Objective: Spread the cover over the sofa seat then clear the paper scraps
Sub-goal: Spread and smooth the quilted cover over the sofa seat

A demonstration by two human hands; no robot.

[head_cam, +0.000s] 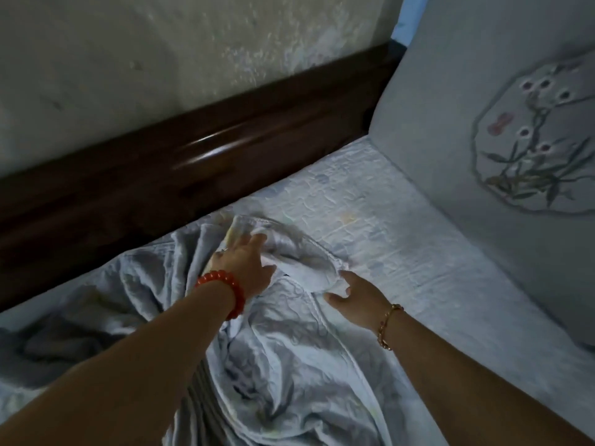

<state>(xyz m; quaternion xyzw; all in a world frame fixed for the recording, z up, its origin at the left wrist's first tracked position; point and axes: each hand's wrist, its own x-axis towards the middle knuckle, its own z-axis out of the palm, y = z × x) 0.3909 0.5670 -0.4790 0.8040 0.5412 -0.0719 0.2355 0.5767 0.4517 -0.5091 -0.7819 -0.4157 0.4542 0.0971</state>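
A pale blue quilted cover (289, 349) lies bunched and wrinkled over the near part of the sofa seat (402, 236). Its folded edge (306, 262) sits between my hands. My left hand (248, 268), with a red bead bracelet on the wrist, lies on the bunched cloth, and its fingertips are buried in the fold. My right hand (354, 300), with a gold chain bracelet, has thumb and fingers curled round the cover's edge. No paper scraps are in view.
A dark wooden sofa rail (193, 156) runs along the back under a pale wall (161, 59). A grey-blue cushion (515, 140) with embroidered flowers stands upright at the right end of the seat.
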